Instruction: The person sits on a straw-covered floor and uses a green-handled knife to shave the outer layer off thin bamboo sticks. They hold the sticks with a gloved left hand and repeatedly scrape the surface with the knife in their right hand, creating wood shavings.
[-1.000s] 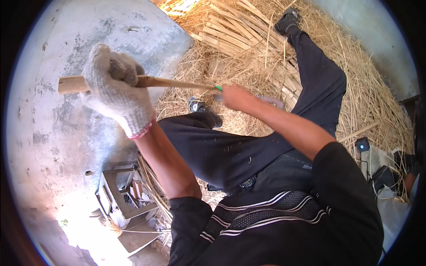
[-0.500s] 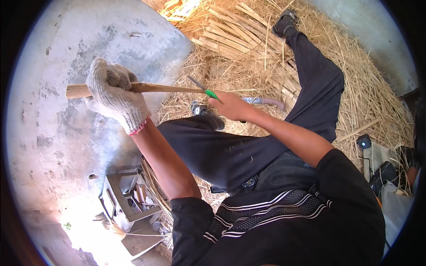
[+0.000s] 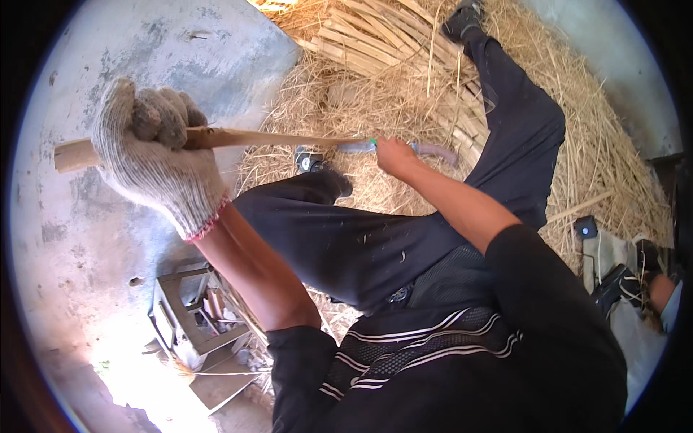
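My left hand [image 3: 157,155], in a white knit glove with a red-edged cuff, is closed around a long wooden strip [image 3: 253,138]. The strip lies nearly level, its broad end sticking out left of the glove and its thinner end reaching my right hand [image 3: 397,156]. That bare hand is closed on a green-handled knife [image 3: 373,143] at the thin end; only a bit of green shows, and I cannot make out the blade. Behind it on the straw lies a curved, pale bluish and brown tool [image 3: 436,151], partly hidden by the hand.
Straw and shavings [image 3: 577,137] cover the floor, with a pile of split wooden strips [image 3: 361,43] at the far side. A stained wall [image 3: 79,216] rises on the left, above a small open-framed stool [image 3: 177,303]. My legs [image 3: 520,115] stretch forward. Another person's hand [image 3: 660,292] shows at far right.
My right hand has drawn rightward with the knife to the strip's thin end. My left hand has shifted left with the strip, so the hands are farther apart. The view has shifted a little.
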Demonstrator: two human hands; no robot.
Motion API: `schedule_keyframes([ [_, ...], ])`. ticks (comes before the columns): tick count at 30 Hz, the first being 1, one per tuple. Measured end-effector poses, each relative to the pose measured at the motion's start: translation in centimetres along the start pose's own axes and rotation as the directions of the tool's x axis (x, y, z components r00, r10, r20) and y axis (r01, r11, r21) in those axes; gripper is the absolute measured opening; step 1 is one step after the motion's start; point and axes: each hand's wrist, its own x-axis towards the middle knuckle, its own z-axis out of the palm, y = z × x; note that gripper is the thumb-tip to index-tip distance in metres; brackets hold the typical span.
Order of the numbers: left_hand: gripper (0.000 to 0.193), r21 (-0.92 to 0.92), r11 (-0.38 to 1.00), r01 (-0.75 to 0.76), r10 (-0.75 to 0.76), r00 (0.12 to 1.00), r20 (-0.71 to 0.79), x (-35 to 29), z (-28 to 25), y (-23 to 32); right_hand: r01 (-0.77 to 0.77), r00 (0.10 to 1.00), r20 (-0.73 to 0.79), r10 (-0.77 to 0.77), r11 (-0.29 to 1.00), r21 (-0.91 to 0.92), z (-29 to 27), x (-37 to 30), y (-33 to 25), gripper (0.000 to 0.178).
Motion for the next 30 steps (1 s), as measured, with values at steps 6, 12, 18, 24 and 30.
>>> schedule_keyframes([
  [6, 0.044, -0.094, 0.993, -0.07, 0.076, 0.995, 0.063, 2.1, -0.6, -2.0, -0.2, 0.973, 0.085, 0.213, 0.97, -0.14, 10.6, -0.4, 16.0, 0.027],
  [12, 0.045, 0.131, 0.991, -0.034, 0.073, 0.948, -0.31, 4.6, -2.5, -1.9, -0.308, 0.766, 0.584, 0.269, 0.951, -0.034, 0.3, 2.5, 6.4, 0.032],
  [18, 0.044, 0.04, 0.997, -0.072, 0.078, 0.974, -0.213, 4.1, -4.3, -1.6, 0.077, 0.991, 0.069, -0.117, 0.902, 0.426, -9.8, -2.9, -5.8, 0.037],
  [24, 0.041, -0.018, 0.995, -0.093, 0.087, 0.971, -0.225, 2.4, -3.2, -1.0, 0.169, 0.979, 0.025, -0.204, 0.867, 0.469, -13.1, -9.7, -12.9, 0.025],
  [30, 0.04, 0.059, 0.991, -0.12, 0.133, 0.941, -0.312, 1.8, -2.3, -0.8, 0.268, 0.963, -0.148, -0.226, 0.87, 0.415, -11.3, -8.3, -12.2, 0.026],
])
